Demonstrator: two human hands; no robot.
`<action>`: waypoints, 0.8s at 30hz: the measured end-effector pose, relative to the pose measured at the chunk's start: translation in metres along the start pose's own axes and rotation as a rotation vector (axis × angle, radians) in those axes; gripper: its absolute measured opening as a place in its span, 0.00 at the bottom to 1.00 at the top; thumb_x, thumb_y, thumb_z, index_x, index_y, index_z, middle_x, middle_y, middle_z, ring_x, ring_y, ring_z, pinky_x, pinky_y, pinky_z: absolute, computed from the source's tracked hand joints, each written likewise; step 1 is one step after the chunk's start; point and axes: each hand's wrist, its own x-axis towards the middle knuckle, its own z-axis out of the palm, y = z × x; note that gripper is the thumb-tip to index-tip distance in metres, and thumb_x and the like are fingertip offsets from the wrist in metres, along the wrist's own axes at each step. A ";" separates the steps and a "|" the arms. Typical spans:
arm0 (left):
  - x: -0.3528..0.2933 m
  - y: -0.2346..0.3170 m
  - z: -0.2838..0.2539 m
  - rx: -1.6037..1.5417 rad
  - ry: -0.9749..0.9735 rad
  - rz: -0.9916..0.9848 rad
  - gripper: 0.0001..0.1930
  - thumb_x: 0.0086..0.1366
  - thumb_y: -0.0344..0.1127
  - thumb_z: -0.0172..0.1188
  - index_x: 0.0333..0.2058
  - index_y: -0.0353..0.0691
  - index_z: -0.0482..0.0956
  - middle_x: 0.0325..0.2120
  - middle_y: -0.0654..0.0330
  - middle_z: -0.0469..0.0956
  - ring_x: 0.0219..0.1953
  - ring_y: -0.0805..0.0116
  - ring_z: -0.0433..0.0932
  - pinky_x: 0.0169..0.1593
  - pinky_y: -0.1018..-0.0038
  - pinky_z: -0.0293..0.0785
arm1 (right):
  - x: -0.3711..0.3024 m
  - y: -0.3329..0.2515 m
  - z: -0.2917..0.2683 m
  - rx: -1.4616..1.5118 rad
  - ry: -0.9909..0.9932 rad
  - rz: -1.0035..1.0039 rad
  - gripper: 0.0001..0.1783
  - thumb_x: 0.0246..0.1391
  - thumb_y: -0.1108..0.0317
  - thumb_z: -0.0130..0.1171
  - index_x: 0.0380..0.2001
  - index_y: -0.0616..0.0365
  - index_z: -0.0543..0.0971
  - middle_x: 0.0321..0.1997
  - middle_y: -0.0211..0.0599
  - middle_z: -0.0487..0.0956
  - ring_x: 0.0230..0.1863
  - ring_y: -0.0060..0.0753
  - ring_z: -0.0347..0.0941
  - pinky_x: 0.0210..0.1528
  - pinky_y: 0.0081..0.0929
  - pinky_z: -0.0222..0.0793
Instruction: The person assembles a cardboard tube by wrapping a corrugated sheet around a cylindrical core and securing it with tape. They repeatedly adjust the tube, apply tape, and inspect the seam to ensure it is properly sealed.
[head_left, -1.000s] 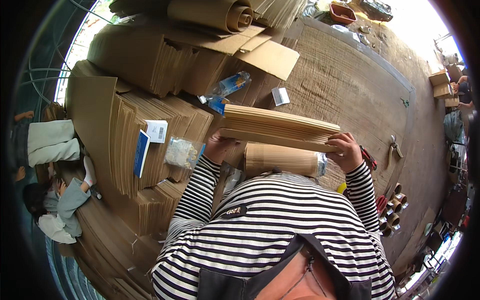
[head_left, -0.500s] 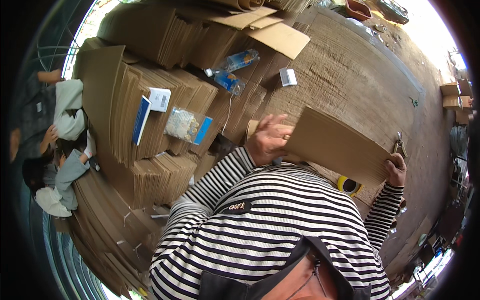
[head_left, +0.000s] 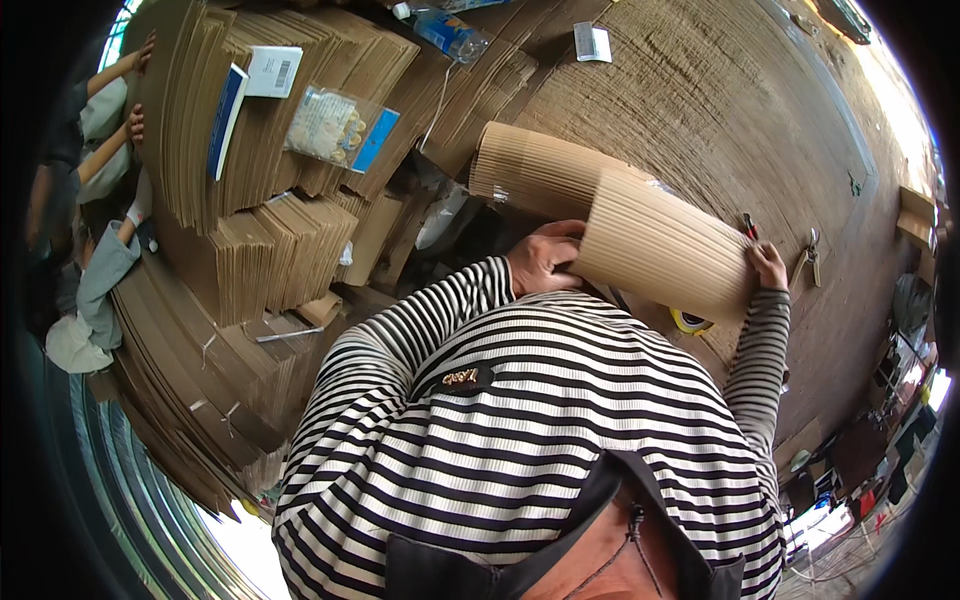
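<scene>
In front of my chest I hold a piece of corrugated cardboard (head_left: 665,245), its ridged side showing and bent in a slight curve. My left hand (head_left: 545,262) is closed at its left edge, with part of the fingers hidden. At the far right end, my right hand (head_left: 768,266) pinches the sheet's edge. Just beyond lies a rolled piece of ridged cardboard (head_left: 545,168) on the wooden table (head_left: 690,100). A yellow-and-black roll of tape (head_left: 690,321) shows partly below the held sheet. Pliers (head_left: 808,258) lie right of my right hand.
Tall stacks of flat cardboard (head_left: 330,50) stand at the left, bearing a blue-edged booklet (head_left: 228,120), a white card (head_left: 273,71) and a clear packet (head_left: 335,130). Plastic bottles (head_left: 450,35) lie at the top. Another person's hand (head_left: 135,123) touches the stack.
The held cardboard has gone from a flat, smooth-faced sheet to a curved one with ridges showing. My left hand's fingers have closed in. The view has shifted; the other person now reaches the stack.
</scene>
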 end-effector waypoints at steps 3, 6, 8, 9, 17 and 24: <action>-0.033 -0.026 0.007 -0.267 0.144 -0.505 0.14 0.59 0.36 0.72 0.40 0.39 0.78 0.43 0.52 0.82 0.45 0.64 0.81 0.50 0.69 0.76 | 0.053 -0.013 0.044 -0.110 0.015 -0.007 0.11 0.58 0.61 0.68 0.33 0.56 0.81 0.29 0.16 0.74 0.30 0.13 0.65 0.34 0.15 0.60; -0.054 -0.081 0.025 -0.538 0.505 -0.414 0.20 0.66 0.46 0.66 0.44 0.35 0.74 0.29 0.56 0.82 0.33 0.73 0.80 0.41 0.71 0.77 | 0.091 -0.034 0.099 -0.130 0.033 0.017 0.15 0.53 0.58 0.72 0.34 0.58 0.82 0.29 0.20 0.77 0.33 0.16 0.68 0.38 0.17 0.65; -0.064 -0.100 0.015 -0.149 0.591 -0.628 0.24 0.66 0.53 0.65 0.42 0.34 0.74 0.25 0.58 0.82 0.28 0.72 0.79 0.38 0.71 0.76 | 0.084 -0.078 0.158 -0.181 0.110 -0.004 0.10 0.57 0.65 0.67 0.34 0.62 0.81 0.30 0.27 0.81 0.32 0.19 0.74 0.37 0.21 0.72; -0.066 -0.107 0.008 -0.039 0.611 -0.705 0.25 0.65 0.54 0.65 0.42 0.34 0.74 0.25 0.58 0.82 0.28 0.70 0.79 0.38 0.71 0.76 | 0.077 -0.100 0.183 -0.189 0.170 0.025 0.12 0.54 0.64 0.68 0.33 0.62 0.81 0.29 0.28 0.82 0.32 0.20 0.75 0.37 0.21 0.73; -0.079 -0.175 -0.022 -0.192 0.664 -0.789 0.40 0.50 0.56 0.77 0.52 0.31 0.74 0.46 0.45 0.82 0.50 0.51 0.80 0.55 0.63 0.74 | 0.116 -0.088 0.235 -0.505 0.191 -0.125 0.19 0.50 0.53 0.68 0.32 0.61 0.86 0.32 0.42 0.86 0.37 0.35 0.82 0.46 0.30 0.76; -0.085 -0.183 -0.024 -0.090 0.754 -0.876 0.36 0.48 0.51 0.77 0.51 0.36 0.76 0.46 0.48 0.82 0.50 0.52 0.80 0.55 0.63 0.74 | 0.127 -0.085 0.251 -0.544 0.193 -0.063 0.23 0.46 0.51 0.71 0.41 0.54 0.86 0.40 0.41 0.86 0.43 0.35 0.82 0.52 0.32 0.76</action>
